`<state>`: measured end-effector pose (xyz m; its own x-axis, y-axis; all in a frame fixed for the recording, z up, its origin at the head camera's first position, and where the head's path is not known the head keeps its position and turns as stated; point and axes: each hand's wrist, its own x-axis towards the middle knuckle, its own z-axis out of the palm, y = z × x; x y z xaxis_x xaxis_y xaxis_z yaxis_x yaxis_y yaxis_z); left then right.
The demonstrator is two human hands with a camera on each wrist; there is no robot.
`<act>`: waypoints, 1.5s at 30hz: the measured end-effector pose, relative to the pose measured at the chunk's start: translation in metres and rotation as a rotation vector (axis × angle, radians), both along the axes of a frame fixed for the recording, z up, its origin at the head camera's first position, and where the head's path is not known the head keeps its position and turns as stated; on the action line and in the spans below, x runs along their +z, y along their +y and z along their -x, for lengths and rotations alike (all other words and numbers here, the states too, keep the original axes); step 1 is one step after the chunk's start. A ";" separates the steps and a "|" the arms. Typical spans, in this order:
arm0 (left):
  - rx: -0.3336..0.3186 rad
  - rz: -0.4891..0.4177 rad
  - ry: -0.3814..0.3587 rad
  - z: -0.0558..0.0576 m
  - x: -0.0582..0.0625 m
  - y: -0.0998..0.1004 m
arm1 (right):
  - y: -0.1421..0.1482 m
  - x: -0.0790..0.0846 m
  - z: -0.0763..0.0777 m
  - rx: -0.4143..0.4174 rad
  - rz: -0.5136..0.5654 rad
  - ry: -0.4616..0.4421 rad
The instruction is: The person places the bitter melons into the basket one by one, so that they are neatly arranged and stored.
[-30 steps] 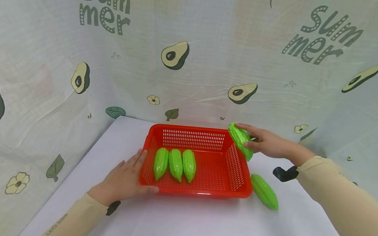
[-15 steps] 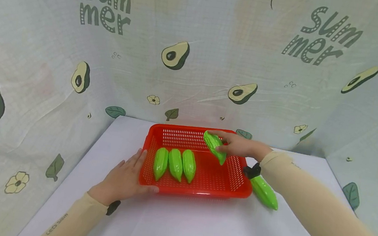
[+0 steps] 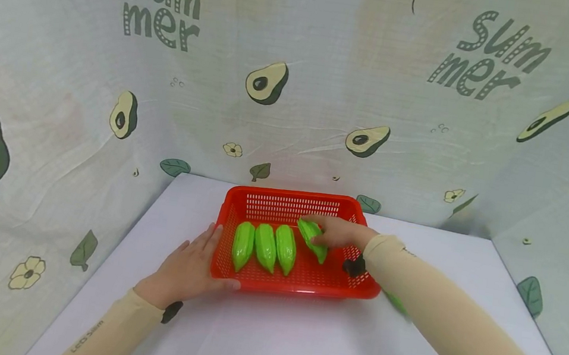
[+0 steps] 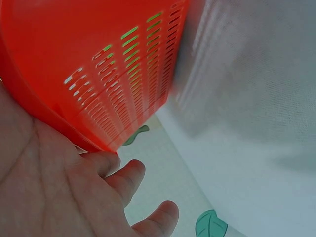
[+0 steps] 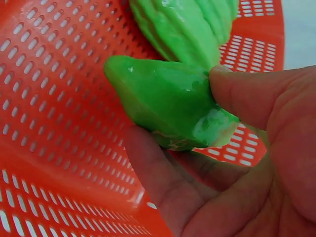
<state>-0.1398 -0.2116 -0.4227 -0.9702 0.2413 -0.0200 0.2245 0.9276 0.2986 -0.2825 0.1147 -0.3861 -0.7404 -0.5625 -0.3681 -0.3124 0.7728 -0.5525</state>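
Note:
My right hand [image 3: 339, 233] pinches a bright green bitter melon [image 3: 321, 255] between thumb and fingers, inside the red plastic basket [image 3: 296, 290]. In the right wrist view the held bitter melon [image 5: 158, 91] points its tapered end away from the palm, above the slotted basket floor [image 5: 64, 74]. Three more bitter melons [image 3: 265, 248] lie side by side in the basket's left half. My left hand [image 3: 185, 275] rests at the basket's left front corner, fingers straight along the rim. The left wrist view shows the palm [image 4: 39, 173] against the basket's outer wall [image 4: 64, 34].
Another bitter melon [image 3: 397, 303] lies on the white tabletop [image 3: 263, 342] right of the basket, mostly hidden by the right sleeve [image 3: 431, 293]. A hanging cloth [image 3: 313, 37] printed with avocados and lettering stands behind and at both sides.
My right hand has carried the bitter melon from over the basket's right rim leftward and down into it, beside the three others. The left hand has stayed in place.

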 end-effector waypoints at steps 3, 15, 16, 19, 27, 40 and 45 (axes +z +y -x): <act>-0.002 0.011 0.004 0.000 0.000 0.000 | -0.001 -0.004 -0.001 0.002 -0.002 -0.005; 0.000 0.007 -0.001 0.002 0.000 0.003 | -0.006 -0.015 -0.004 -0.008 -0.018 -0.059; -0.001 0.009 -0.001 0.002 0.000 0.003 | -0.006 -0.016 -0.004 -0.010 -0.012 -0.067; -0.005 0.015 0.001 0.003 -0.001 0.003 | -0.006 -0.018 -0.005 -0.003 0.002 -0.080; -0.001 0.010 0.004 0.003 -0.002 0.002 | -0.005 -0.023 -0.003 0.021 -0.001 -0.070; 0.000 0.010 0.007 0.001 -0.001 0.000 | -0.009 -0.028 -0.002 0.031 -0.021 -0.021; -0.001 0.012 0.008 0.000 -0.001 0.000 | -0.010 -0.029 -0.002 0.025 -0.029 -0.002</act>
